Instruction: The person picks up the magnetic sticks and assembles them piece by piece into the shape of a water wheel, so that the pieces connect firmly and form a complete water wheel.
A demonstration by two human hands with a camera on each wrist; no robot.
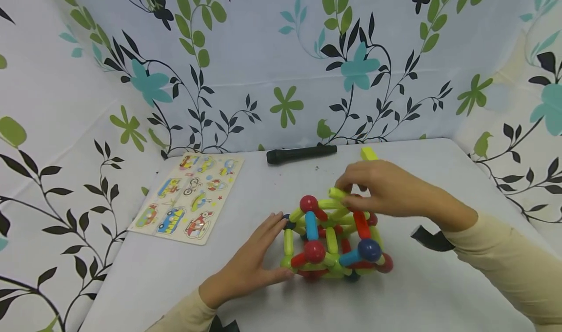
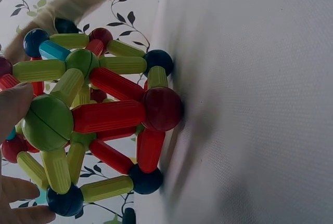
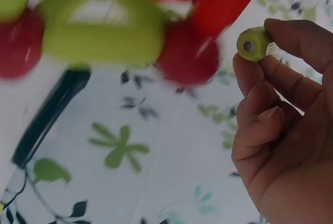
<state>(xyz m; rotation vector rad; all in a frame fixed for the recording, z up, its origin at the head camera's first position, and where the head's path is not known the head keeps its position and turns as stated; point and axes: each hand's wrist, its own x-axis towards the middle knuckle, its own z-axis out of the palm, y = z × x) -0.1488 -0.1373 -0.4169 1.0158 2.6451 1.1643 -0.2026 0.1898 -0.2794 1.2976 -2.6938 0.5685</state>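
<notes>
A structure of magnetic balls and rods (image 1: 314, 251) in red, blue and yellow-green stands on the white table. My left hand (image 1: 248, 271) rests against its left side, fingers extended and thumb spread near the front. In the left wrist view, the thumb lies by a large green ball (image 2: 48, 122), and the fingertips are close to a dark blue ball (image 2: 65, 200). Above the back right of the structure, my right hand (image 1: 386, 188) pinches a yellow-green magnetic rod (image 3: 253, 44) between thumb and fingers. The rod's metal end faces the right wrist camera.
A wooden picture puzzle board (image 1: 182, 210) lies at the back left of the table. Near the back edge are a black microphone-shaped object (image 1: 303, 154) and a yellow block (image 1: 368, 153), the block just behind my right hand. Leaf-patterned cloth (image 1: 246, 39) hangs behind and at the sides.
</notes>
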